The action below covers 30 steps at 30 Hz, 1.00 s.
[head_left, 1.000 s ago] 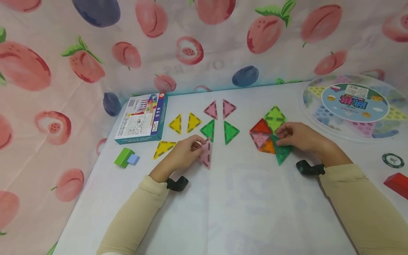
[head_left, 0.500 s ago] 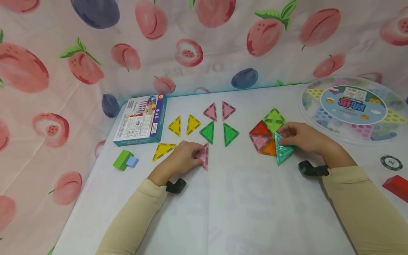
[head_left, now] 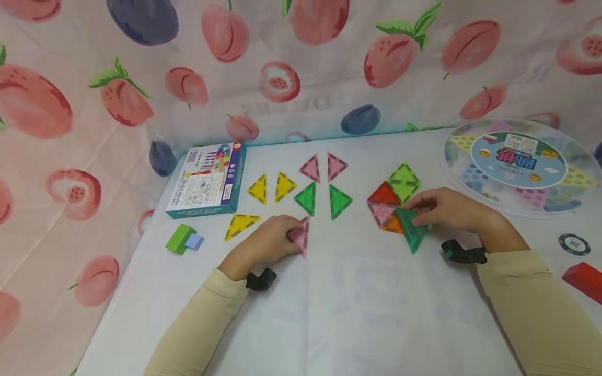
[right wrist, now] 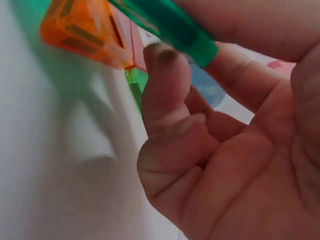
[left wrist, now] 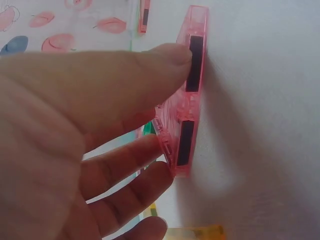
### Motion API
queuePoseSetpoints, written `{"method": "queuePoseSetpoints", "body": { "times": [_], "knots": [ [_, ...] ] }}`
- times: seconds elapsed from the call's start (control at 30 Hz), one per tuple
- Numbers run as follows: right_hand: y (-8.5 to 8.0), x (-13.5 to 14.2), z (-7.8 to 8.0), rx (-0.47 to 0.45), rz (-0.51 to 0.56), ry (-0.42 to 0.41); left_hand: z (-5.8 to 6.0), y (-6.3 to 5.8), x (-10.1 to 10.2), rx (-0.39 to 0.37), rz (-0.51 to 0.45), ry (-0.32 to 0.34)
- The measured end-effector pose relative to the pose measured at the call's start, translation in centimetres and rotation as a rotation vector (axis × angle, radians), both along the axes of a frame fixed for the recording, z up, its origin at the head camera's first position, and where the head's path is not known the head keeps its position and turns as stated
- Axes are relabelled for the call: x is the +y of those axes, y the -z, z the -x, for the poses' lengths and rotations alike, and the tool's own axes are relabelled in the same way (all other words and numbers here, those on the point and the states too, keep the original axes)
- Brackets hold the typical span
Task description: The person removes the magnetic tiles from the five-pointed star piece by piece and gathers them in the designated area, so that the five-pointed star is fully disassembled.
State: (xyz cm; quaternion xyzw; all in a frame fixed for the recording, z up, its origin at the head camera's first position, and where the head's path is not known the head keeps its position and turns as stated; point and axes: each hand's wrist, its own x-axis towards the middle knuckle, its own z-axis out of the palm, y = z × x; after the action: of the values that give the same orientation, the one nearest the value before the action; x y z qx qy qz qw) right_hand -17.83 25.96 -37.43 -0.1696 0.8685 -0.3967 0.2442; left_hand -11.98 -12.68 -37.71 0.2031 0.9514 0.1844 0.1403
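Note:
My left hand (head_left: 270, 241) pinches a pink triangular magnetic tile (head_left: 301, 237) between thumb and fingers. The left wrist view shows that pink tile (left wrist: 185, 100) edge-on, dark magnet strips along its side. In my right hand (head_left: 451, 211) a dark green triangular tile (head_left: 412, 230) is pinched, tilted over the right part of a joined cluster. That cluster has a red tile (head_left: 384, 195), a pink tile (head_left: 380, 212), an orange tile (head_left: 393, 224) and light green tiles (head_left: 404, 181). Seen from the right wrist, the green tile (right wrist: 175, 30) lies close by the orange tile (right wrist: 82, 32).
Yellow triangles (head_left: 241, 225), two green triangles (head_left: 340, 201) and two pink triangles (head_left: 336, 166) lie between the hands and the wall. A box (head_left: 207, 180) and green block (head_left: 181, 238) stand left. Right are a round game board (head_left: 519, 198), a chip (head_left: 574, 244) and a red block (head_left: 583, 281).
The dark green tile in my right hand has tilted one way and back beside the cluster. My left hand keeps its pink tile, turning it slightly. The head view has shifted a little.

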Motion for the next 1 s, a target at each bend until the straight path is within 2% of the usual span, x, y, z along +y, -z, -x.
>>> {"method": "queuePoseSetpoints", "body": {
  "times": [0.13,0.37,0.47,0.53,0.63,0.83,1.0],
  "knots": [
    [-0.3,-0.1,0.0,0.015,0.003,-0.012,0.0,0.1,-0.2,-0.001,-0.004,0.001],
    [-0.9,-0.2,-0.5,-0.015,-0.043,-0.024,0.1,0.2,-0.2,-0.022,-0.012,-0.007],
    [-1.4,-1.0,-1.0,-0.005,0.027,-0.025,0.3,0.1,-0.1,-0.019,-0.006,-0.007],
    [-1.5,-2.1,-1.4,-0.006,0.088,-0.034,0.4,-0.1,0.0,-0.018,-0.001,-0.005],
    [-1.4,-4.7,-2.0,0.008,0.122,-0.08,0.4,-0.4,-0.1,-0.024,0.014,-0.001],
    [-0.4,-10.5,-2.7,0.091,0.025,-0.206,0.4,-0.8,-0.3,-0.035,0.019,-0.003],
    [-0.3,-12.5,-3.2,0.047,-0.027,-0.265,0.4,-0.5,-0.4,-0.021,-0.009,0.015]
  ]
}}
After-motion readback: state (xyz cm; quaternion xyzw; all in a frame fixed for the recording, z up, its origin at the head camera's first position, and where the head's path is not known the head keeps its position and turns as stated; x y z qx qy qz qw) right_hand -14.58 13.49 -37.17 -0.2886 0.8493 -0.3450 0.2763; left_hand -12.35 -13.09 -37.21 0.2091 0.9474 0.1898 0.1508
